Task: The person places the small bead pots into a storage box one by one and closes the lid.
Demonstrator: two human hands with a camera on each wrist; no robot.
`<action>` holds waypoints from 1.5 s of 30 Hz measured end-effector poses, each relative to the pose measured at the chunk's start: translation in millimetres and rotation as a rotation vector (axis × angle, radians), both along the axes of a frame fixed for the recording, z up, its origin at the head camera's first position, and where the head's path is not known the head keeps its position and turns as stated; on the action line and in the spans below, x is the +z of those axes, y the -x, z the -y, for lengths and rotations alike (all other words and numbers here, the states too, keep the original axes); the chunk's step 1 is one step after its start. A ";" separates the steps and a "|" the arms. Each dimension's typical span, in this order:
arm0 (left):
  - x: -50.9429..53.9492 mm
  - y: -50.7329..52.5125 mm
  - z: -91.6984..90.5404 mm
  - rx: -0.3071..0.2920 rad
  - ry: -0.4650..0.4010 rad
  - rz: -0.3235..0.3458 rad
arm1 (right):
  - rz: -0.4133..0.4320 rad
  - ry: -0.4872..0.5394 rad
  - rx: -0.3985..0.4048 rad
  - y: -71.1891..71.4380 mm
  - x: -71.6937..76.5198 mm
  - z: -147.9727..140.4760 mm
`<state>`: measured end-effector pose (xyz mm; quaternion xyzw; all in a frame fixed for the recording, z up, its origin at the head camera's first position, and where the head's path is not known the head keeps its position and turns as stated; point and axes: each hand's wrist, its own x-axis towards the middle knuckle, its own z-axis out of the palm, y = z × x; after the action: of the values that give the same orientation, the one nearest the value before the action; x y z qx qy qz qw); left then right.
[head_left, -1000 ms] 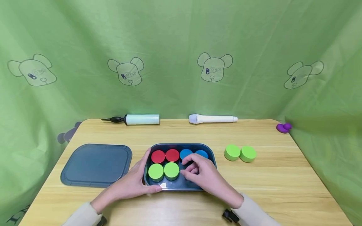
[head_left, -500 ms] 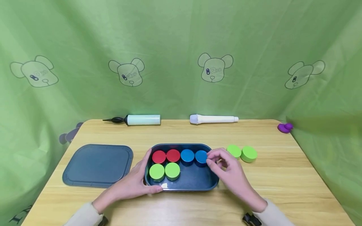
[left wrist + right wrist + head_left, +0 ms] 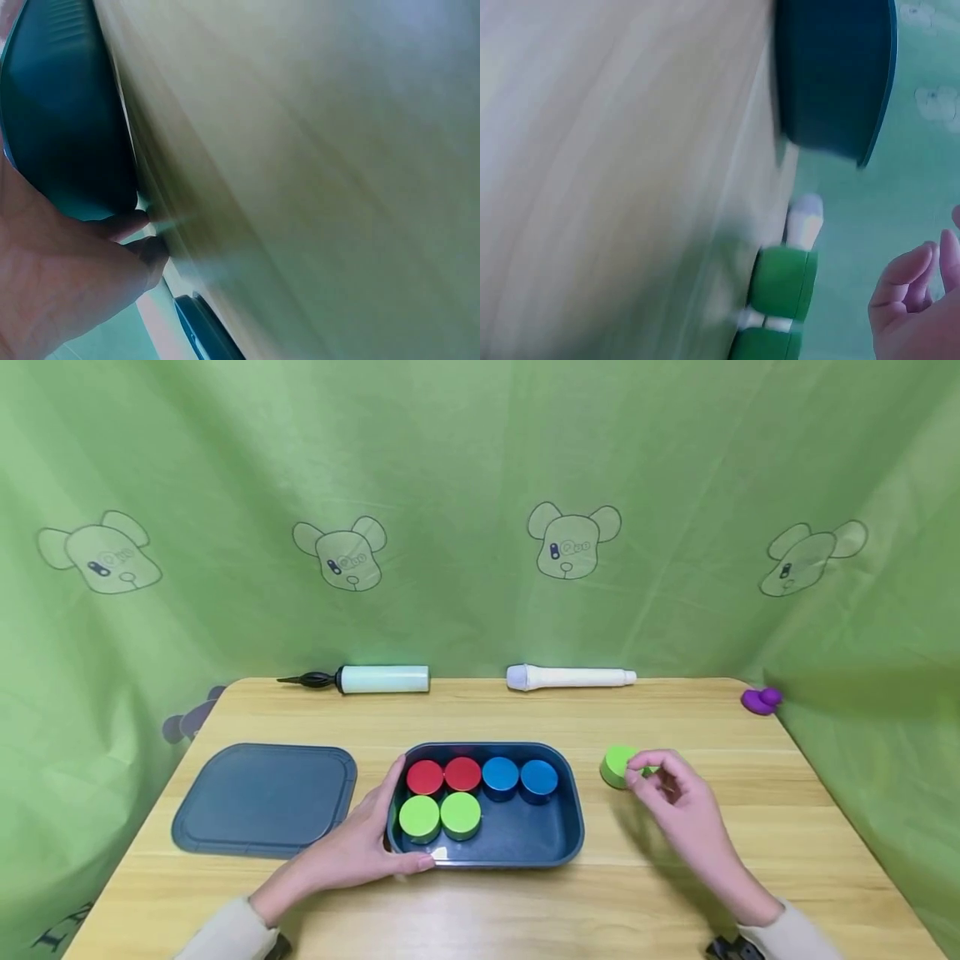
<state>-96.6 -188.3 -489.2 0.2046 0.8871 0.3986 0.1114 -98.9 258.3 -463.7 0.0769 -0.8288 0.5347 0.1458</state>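
Observation:
A dark blue rectangular tray [image 3: 517, 839] stands mid-table, with two red discs, two blue discs [image 3: 500, 776] and two green discs [image 3: 461, 815] inside. My left hand [image 3: 363, 839] grips its left end, the thumb along the front rim. In the left wrist view, the fingers lie against the tray's outer wall [image 3: 67, 112]. My right hand [image 3: 686, 806] hovers right of the tray, fingers loosely bent and holding nothing. Beneath and beyond it, a green disc [image 3: 617, 766] shows; a second is mostly hidden. Both green discs [image 3: 784, 281] appear in the right wrist view, apart from the hand.
A flat dark blue lid [image 3: 266, 797] lies left of the tray. Along the back edge are a hand pump [image 3: 382, 679] and a white microphone [image 3: 573, 677]. A purple object [image 3: 761, 700] sits at the back right corner. Green cloth hangs around the table.
My right hand has moved rightward, out from over the tray to the two green discs on the table. My left hand keeps its place on the tray.

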 end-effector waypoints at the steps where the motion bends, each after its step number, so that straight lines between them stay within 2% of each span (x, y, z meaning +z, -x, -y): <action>1: 0.2 -0.1 -0.3 0.001 0.000 0.001 | 0.003 -0.013 -0.010 0.5 -1.0 -5.4; 5: 0.2 -0.4 -0.8 0.005 -0.002 0.002 | 0.034 -0.079 -0.051 5.1 -4.9 -28.1; 8: -0.5 -0.5 -1.0 0.003 -0.006 0.001 | 0.106 -0.139 -0.078 9.6 -7.4 -44.2; 11: -1.3 -0.5 -1.0 0.000 -0.008 0.000 | 0.173 -0.195 -0.086 12.8 -10.5 -56.5; 15: -2.2 -0.1 -1.3 0.003 -0.003 0.001 | 0.207 -0.237 -0.083 15.4 -16.6 -66.0; 20: -2.5 0.3 -1.6 0.004 0.003 0.005 | 0.260 -0.244 -0.080 20.4 -23.2 -72.6; 28: -2.4 0.2 -3.0 0.001 0.002 0.002 | 0.386 -0.167 -0.044 28.6 -29.9 -80.0; 31: -2.0 0.1 -3.2 0.001 0.003 0.001 | 0.398 -0.172 -0.047 30.3 -32.1 -82.2; 36: -1.6 -0.1 -2.9 0.000 -0.004 0.008 | 0.393 -0.242 -0.069 31.8 -33.4 -85.1; 45: -1.1 -0.5 -0.3 0.004 0.004 0.004 | 0.314 -0.331 -0.158 23.9 -27.7 -80.1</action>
<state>-96.1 -187.9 -490.3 0.2019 0.8879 0.3976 0.1127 -122.8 338.4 -491.4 -0.0493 -0.9211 0.3840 0.0421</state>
